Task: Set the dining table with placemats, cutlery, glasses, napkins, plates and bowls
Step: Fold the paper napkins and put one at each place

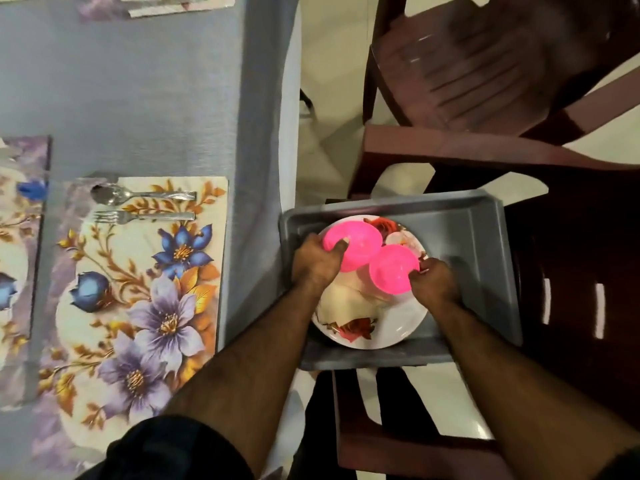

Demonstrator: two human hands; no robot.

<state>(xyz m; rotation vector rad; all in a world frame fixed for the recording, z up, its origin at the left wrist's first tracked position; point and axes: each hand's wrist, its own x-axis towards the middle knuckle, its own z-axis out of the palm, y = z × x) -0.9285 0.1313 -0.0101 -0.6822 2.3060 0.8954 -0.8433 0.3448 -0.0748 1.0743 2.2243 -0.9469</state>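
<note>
Pink plastic marks the two bowls inside the grey tub [485,216], which is parked on a chair just beside the worktop [138,91] so stock is kept within reach: the left bowl [356,242] is pinched at its rim by the left hand [317,263], the right bowl [393,273] by the right hand [434,282], each grip closed on its bowl. Both bowls rest on the floral plate [408,323] inside the tub, with folded napkins [349,299] alongside. Left of the tub, the placemat [138,289] carries only a spoon [138,194] and fork [142,216] at its far end, so open room is judged ample, though the tub's walls must be cleared first.

Soft, even indoor light; the pink bowls [353,249] look overexposed and glow. The far chair [485,64] is smeared with motion blur, and wide-angle distortion bends the table [138,98] edge
</note>
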